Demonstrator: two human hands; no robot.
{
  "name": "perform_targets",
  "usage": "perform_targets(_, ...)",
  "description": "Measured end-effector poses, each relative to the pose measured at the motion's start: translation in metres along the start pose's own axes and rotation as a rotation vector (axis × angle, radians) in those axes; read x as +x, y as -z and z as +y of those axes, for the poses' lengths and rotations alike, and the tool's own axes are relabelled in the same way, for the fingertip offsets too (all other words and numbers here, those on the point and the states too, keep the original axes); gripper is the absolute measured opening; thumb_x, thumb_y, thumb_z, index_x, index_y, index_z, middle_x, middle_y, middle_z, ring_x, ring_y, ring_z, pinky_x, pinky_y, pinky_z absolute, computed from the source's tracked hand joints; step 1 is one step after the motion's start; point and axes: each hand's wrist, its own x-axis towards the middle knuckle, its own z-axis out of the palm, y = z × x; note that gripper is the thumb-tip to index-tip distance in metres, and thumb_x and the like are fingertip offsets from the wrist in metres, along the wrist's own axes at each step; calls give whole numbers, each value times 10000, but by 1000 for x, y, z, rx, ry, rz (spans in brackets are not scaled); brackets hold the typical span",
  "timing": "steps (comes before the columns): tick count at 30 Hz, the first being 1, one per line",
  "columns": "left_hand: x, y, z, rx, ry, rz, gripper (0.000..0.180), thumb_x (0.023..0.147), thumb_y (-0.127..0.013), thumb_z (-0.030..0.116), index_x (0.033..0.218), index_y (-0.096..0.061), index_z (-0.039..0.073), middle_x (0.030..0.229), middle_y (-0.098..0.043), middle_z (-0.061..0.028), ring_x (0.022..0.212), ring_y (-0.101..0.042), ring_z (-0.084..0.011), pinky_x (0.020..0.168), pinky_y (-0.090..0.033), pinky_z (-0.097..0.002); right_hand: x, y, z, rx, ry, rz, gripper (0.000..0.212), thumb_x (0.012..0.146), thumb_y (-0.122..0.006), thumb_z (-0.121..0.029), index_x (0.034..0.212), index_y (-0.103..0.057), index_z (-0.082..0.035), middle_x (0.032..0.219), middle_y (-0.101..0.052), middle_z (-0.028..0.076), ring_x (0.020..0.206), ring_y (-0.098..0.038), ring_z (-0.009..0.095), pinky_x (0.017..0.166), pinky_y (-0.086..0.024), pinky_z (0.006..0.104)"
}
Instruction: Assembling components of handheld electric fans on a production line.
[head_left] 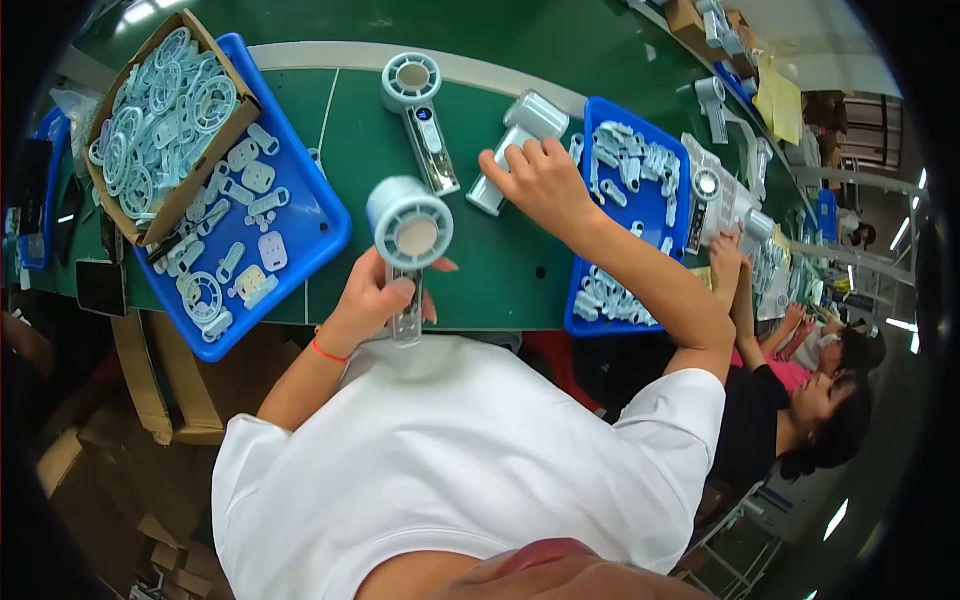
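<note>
In my left hand point(372, 297), close to my chest, is a pale blue handheld fan point(410, 225) with a round grille and a clear handle; the fingers are wrapped round that handle. My right hand point(540, 180) reaches over a second handheld fan point(538, 115), which lies tilted on the green table. Its fingers are bent over the neck and handle, hiding part of them. Between the two hands and farther away, a third handheld fan point(412, 78) rests grille up, with a small dark display on its handle.
To the left a blue tray point(325, 215) holds loose plastic parts and a cardboard box point(243, 115) heaped with fan rings. Another blue tray point(683, 185), with small parts, stands at the right. Beyond it, co-workers' hands point(730, 255) work along the green table point(500, 285).
</note>
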Motion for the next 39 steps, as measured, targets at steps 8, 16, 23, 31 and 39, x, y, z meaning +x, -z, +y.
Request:
perform_targets(8, 12, -4, -20, -146, -31, -10, 468, 837, -538, 267, 1210, -347, 59, 986, -535, -138, 695, -583, -192, 621, -499, -301, -41, 67, -69, 1340, -768, 210, 268, 815, -513, 78, 1060, -606, 22, 957, -559, 124, 836, -637, 213, 661, -514, 266)
perform_targets(16, 5, 1, -24, -186, -59, 19, 542, 751, -671, 159, 1192, -375, 50, 1033, -475, -81, 780, -585, -194, 694, -482, -330, -74, 51, -111, 814, -790, 120, 284, 728, -614, 27, 996, -652, -58, 981, -598, 95, 768, -572, 260, 680, -469, 342)
perform_targets(23, 0, -8, -18, -154, -41, -44, 615, 769, -719, 337, 1207, -405, 39, 1080, -545, -106, 859, -591, -179, 757, -496, -313, -73, 59, -114, 824, -850, 27, 326, 707, -646, 49, 1020, -635, -43, 1021, -597, 104, 759, -596, 228, 679, -487, 298)
perform_targets(31, 3, -21, -31, 198, -165, 100, 813, 766, -705, 412, 1319, -265, 9, 1178, -494, -144, 922, -573, -185, 768, -473, -278, -39, 80, -118, 2044, -1147, 448, 254, 785, -670, -5, 1023, -606, 51, 899, -648, 101, 757, -617, 127, 666, -503, 240)
perform_targets(39, 1, -29, -25, 974, -230, 171, 1035, 618, -815, 351, 1344, -209, -69, 1271, -411, -250, 1168, -441, -367, 960, -385, -402, -38, 69, -125, 1803, -1235, 362, 247, 758, -713, -38, 963, -617, 62, 781, -653, 87, 670, -604, 110, 595, -479, 217)
